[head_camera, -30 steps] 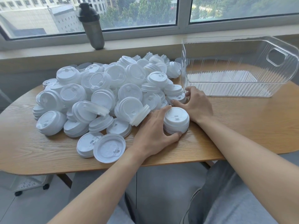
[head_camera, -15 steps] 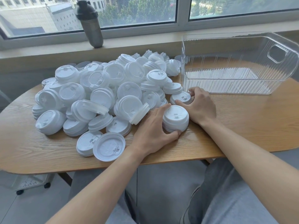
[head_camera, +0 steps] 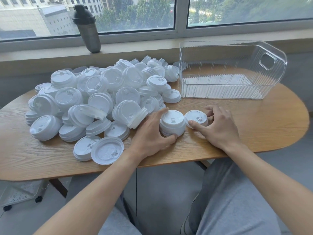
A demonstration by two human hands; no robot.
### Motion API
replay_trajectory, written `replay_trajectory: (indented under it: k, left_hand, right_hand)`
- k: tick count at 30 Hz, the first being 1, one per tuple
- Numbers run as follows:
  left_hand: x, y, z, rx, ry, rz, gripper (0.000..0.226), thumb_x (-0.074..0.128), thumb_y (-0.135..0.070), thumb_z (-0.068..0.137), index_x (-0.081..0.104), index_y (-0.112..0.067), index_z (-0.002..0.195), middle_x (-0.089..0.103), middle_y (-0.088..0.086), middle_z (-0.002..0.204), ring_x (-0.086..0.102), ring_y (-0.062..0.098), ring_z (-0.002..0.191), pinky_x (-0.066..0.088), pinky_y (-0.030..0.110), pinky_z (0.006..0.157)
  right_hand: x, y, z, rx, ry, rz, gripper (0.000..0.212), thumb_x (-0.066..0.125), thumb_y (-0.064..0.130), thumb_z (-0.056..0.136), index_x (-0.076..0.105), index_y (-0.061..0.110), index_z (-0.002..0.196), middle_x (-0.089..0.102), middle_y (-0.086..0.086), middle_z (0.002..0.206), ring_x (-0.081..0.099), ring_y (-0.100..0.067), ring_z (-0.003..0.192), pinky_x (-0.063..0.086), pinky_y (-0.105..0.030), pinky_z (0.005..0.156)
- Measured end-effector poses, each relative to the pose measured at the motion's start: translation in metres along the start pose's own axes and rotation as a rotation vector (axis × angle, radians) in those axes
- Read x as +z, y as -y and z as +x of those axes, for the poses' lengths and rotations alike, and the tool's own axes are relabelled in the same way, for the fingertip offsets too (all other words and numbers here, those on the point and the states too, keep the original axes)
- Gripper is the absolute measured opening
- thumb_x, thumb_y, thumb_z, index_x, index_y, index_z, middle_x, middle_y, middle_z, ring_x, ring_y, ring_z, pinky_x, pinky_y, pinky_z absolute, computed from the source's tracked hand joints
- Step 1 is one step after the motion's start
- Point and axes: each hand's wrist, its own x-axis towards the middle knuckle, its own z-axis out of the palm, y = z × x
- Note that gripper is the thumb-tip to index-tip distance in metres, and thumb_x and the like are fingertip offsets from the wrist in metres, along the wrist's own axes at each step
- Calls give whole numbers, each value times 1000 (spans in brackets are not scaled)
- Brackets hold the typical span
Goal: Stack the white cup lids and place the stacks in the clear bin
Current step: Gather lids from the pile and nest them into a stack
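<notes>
Lid stack [head_camera: 172,122] upright, tops up

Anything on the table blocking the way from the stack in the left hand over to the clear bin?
Only the single lid the right hand holds, just right of the stack. Beyond it, bare table up to the empty clear bin.

Left hand [head_camera: 152,131] fingers curled, thumb forward; right hand [head_camera: 218,128] fingers pinching, both forearms extended.
</notes>
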Motion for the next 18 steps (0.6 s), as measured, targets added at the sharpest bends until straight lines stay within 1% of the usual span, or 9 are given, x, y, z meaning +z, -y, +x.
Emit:
replay_trajectory:
  k: [1,3,6,8,10,12,14,16,18]
  left_hand:
    - [0,0,0,-2,2,1,93,75,-54,70,37,-31,151,50,-9,147,43,9,138,37,37,116]
    - [1,0,1,-4,6,8,94,75,-55,70,36,-32,152,50,-9,147,43,9,138,36,37,117]
    - [1,-1,0,-5,5,18,96,77,-54,72,34,-31,154,47,-9,150,39,8,141,34,35,118]
    - [0,-1,0,-5,-4,14,95,81,-49,74,34,-30,155,46,-9,153,39,8,142,33,34,119]
    - [-1,-1,0,3,-22,12,95,83,-45,74,35,-28,154,48,-9,153,41,9,140,33,33,118]
    - [-2,-1,-1,15,-48,5,94,85,-43,73,39,-28,152,54,-9,146,46,8,134,37,30,114]
    - [-2,-2,-2,14,-85,-24,90,88,-40,72,43,-28,149,60,-12,132,53,5,120,41,24,104]
    - [-4,-3,-3,-2,-132,-64,85,89,-38,71,47,-30,145,61,-16,119,54,0,104,43,20,94]
    - [-5,-4,-2,-23,-166,-103,83,90,-37,71,49,-30,143,62,-16,116,56,0,101,46,21,94]
  right_hand:
    - [-3,-1,-2,-8,19,11,82,68,79,67,58,22,125,59,8,106,47,-15,106,45,-39,96]
    - [-7,-1,-5,-30,78,62,87,69,77,66,55,20,131,57,7,118,43,-14,114,40,-36,102]
    - [-10,-3,-4,-70,189,124,82,76,57,76,47,19,143,51,7,139,35,-14,132,30,-31,113]
    - [-11,-2,-4,-82,239,122,81,79,41,79,43,20,148,50,10,139,32,-12,135,27,-32,116]
    - [-11,-1,-4,-81,244,118,79,80,36,78,44,22,146,49,14,127,36,-12,132,29,-34,115]
    - [-11,-1,-6,-98,223,106,76,81,39,75,48,22,142,49,16,121,40,-13,124,33,-32,110]
    - [-10,-2,-6,-113,207,100,76,81,44,72,50,22,138,54,14,118,41,-12,116,36,-33,106]
    - [-10,-2,-7,-121,208,111,79,80,52,69,52,23,136,57,12,115,42,-12,113,39,-35,104]
    - [-9,-2,-8,-129,210,119,81,76,60,65,53,25,134,58,14,112,43,-12,111,40,-38,103]
